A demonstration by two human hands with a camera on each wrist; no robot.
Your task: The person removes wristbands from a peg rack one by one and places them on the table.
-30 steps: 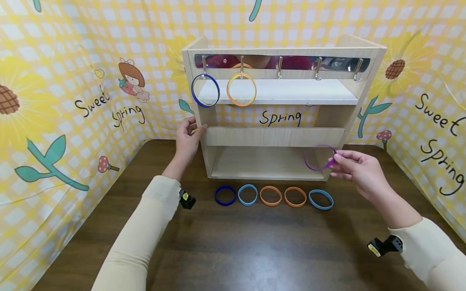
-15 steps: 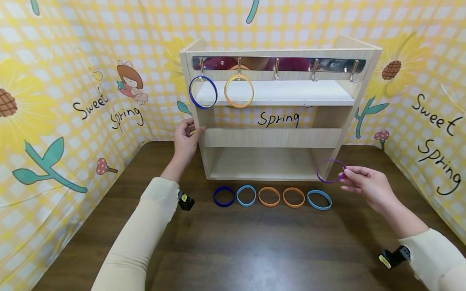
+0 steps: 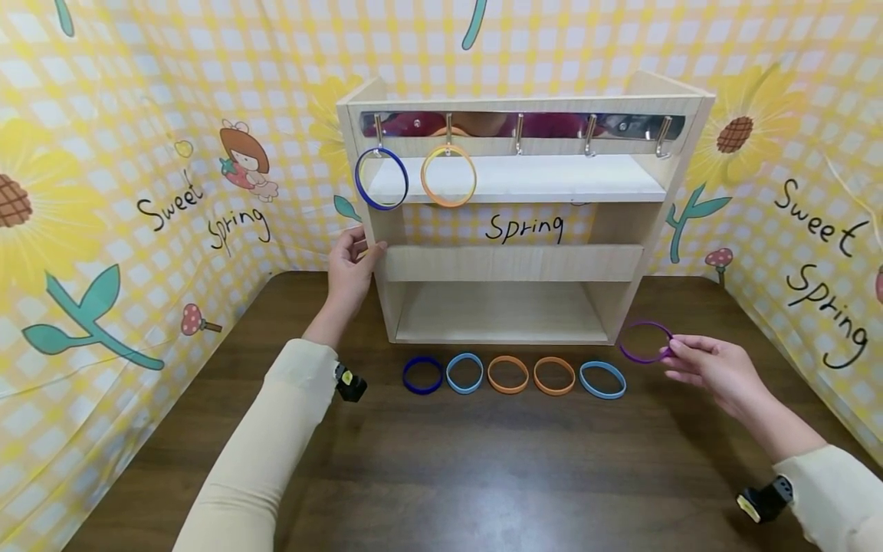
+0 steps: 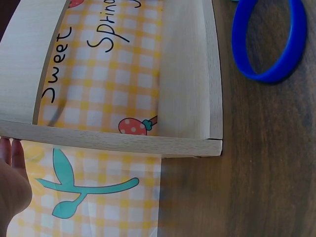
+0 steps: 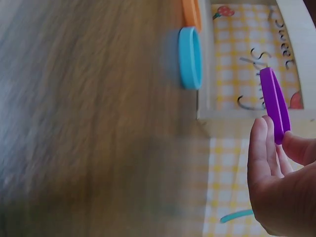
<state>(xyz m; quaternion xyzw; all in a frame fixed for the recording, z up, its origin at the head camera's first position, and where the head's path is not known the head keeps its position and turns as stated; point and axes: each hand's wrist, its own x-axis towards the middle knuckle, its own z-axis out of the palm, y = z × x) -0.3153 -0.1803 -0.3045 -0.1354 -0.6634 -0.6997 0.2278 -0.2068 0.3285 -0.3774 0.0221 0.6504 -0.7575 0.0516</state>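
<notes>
My right hand [image 3: 717, 374] pinches a purple silicone wristband [image 3: 645, 360] between thumb and fingers, holding it up off the table beside the shelf's lower right corner. In the right wrist view the purple wristband [image 5: 274, 103] stands edge-on above the fingertips. My left hand [image 3: 350, 268] grips the left side panel of a pale wooden shelf [image 3: 510, 263], its thumb at the front edge and its other fingers on the outer side. From the shelf's row of metal hooks [image 3: 520, 136] hang a dark blue wristband [image 3: 359, 188] and an orange-yellow wristband [image 3: 424, 186] at the left.
Along the shelf's front, on the dark wooden table [image 3: 483, 475], lies a row: a dark blue wristband [image 3: 422, 392], a light blue one [image 3: 464, 391], two orange wristbands [image 3: 507, 390] and another light blue wristband [image 3: 603, 395]. Yellow checked cloth [image 3: 303, 46] surrounds the table.
My right hand has carried the purple wristband right and down, from in front of the shelf's lower compartment to beyond its right side. The left hand keeps its place on the side panel.
</notes>
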